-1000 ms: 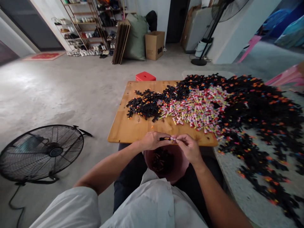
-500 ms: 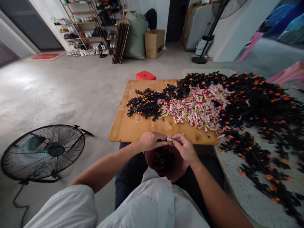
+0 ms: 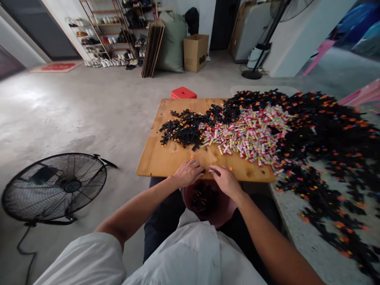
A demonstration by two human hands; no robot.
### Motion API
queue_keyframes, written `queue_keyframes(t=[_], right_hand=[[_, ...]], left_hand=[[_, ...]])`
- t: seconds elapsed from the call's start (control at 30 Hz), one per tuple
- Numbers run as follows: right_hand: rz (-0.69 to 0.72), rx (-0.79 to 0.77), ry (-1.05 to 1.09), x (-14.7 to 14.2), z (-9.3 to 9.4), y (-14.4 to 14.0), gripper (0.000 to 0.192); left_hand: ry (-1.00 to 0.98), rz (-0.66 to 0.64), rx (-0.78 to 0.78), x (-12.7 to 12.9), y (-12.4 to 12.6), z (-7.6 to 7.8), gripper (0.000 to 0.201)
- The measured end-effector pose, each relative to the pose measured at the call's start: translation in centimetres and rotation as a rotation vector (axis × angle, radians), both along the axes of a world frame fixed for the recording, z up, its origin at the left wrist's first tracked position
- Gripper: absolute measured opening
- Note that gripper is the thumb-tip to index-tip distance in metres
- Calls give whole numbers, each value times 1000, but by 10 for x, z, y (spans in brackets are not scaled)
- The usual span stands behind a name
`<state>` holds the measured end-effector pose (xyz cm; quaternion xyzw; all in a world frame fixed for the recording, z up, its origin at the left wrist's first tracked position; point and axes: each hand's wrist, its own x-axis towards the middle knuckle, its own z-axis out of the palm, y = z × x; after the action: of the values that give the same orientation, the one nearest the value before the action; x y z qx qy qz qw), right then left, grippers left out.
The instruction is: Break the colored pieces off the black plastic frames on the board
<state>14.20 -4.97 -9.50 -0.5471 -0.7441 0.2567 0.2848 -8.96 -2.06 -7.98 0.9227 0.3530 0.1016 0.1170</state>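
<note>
My left hand (image 3: 190, 173) is at the near edge of the wooden board (image 3: 148, 158), fingers curled together. Whatever lies under its fingertips is hidden. To its right, my right hand (image 3: 228, 181) pinches a small pink-and-white tube (image 3: 211, 170) between thumb and fingers. Just beyond the hands lies a heap of similar pink, white and yellow-green tubes (image 3: 252, 132). Beside it is a pile of small black plastic pieces (image 3: 182, 128) with orange tips. Below my hands, a dark red basin (image 3: 227, 206) between my legs contains dark pieces. Small orange bits (image 3: 230, 168) lie near the hands.
A grey speckled table (image 3: 308, 233) to the right carries a large spread of black pieces (image 3: 326, 126). On the floor at left stands a black fan (image 3: 71, 186). Past the board are a red stool (image 3: 183, 93), a cardboard box (image 3: 196, 53) and shoe racks (image 3: 103, 35).
My hands have moved apart; before, they met over the basin around a small tube. My left hand has turned palm down onto the board edge. The view has shifted slightly.
</note>
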Motion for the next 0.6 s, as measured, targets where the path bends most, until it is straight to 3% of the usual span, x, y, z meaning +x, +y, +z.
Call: queue_keyframes(t=[0.13, 0.23, 0.43, 0.6], right_hand=[[78, 178, -143, 2, -1, 1, 29], [93, 221, -180, 4, 1, 1, 28], [99, 175, -252, 12, 7, 5, 24], [129, 114, -60, 10, 6, 10, 25]], left_hand=[[1, 61, 17, 1, -5, -12, 34], [9, 96, -1, 3, -5, -15, 35], [-110, 114, -130, 1, 3, 0, 31], [-169, 75, -202, -2, 8, 8, 18]])
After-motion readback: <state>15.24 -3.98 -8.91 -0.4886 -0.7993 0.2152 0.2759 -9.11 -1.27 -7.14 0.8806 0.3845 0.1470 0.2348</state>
